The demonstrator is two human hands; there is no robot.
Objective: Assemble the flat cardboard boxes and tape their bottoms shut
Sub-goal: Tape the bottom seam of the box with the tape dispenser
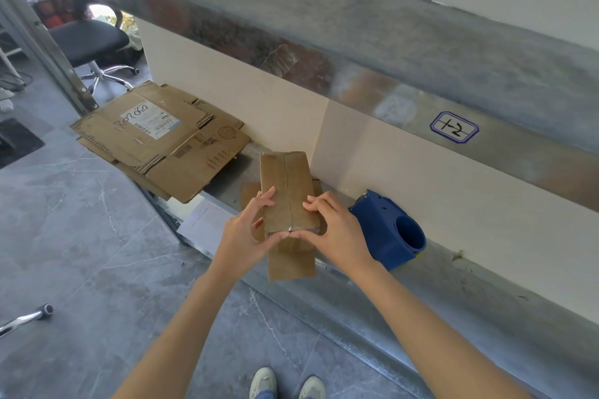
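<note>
A small brown cardboard box (287, 191) stands on the low metal shelf (372, 282) with its folded bottom flaps facing up, a shiny strip of tape running along the centre seam. My left hand (248, 231) grips the box's near left corner, fingers on the top face and thumb at the near edge. My right hand (334, 230) holds the near right corner, thumb pressing the tape end over the near edge. A blue tape dispenser (390, 231) lies on the shelf just right of my right hand.
A pile of flat cardboard boxes (162, 139) lies at the shelf's left end, overhanging the grey tiled floor. A white paper (202, 225) sits under my left wrist. An office chair (90, 41) stands far left. A metal beam (389, 51) runs overhead.
</note>
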